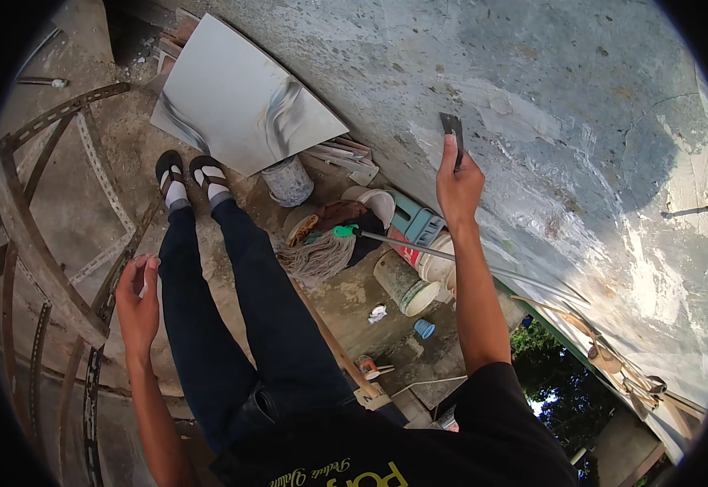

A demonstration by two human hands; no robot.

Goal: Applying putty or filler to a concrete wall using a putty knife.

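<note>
The right hand [461,188] is gripping a flat, dark scraper [452,128] by the big gray wall [533,69]. The left hand [137,307] is hanging near some brown bars [45,243], its fingers bending loosely; I cannot tell if it is holding anything. A stringy mop [320,255] is lying near the person's legs [261,284].

Seeing rough, chalky plaster over the wall [549,162], thin dark metal on the scraper [452,126]. Looks like smooth, faintly glossy stuff on the white panel [228,89], stringy matt cloth on the mop head [313,258], crusty plastic for the grey bucket [289,182], punched metal on the frame bars [107,173]. Gritty concrete for the floor [346,304].
</note>
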